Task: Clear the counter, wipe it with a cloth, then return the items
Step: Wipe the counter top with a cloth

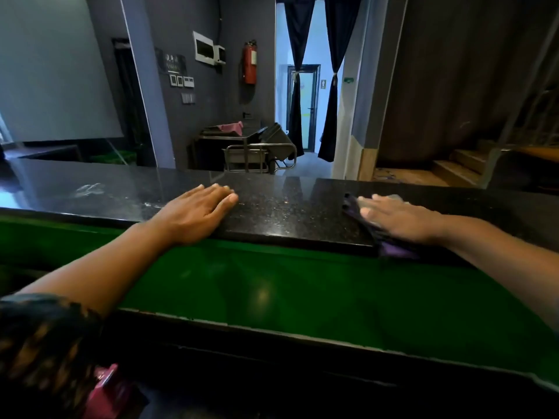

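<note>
A black speckled stone counter [290, 207] runs across the view, above a green-lit panel. My left hand [196, 213] lies flat on the counter's near edge, fingers together and holding nothing. My right hand [399, 217] presses flat on a dark purple cloth [393, 249] at the counter's near edge, further right. Part of the cloth hangs over the edge. Faint smear marks [90, 189] show on the counter to the left.
A lower dark ledge sits below the green panel [272, 285], with a red object [106, 391] at bottom left. Beyond the counter stand a metal trolley [257, 155], a wall fire extinguisher [250, 62], a curtained doorway and wooden steps [453, 170] at right.
</note>
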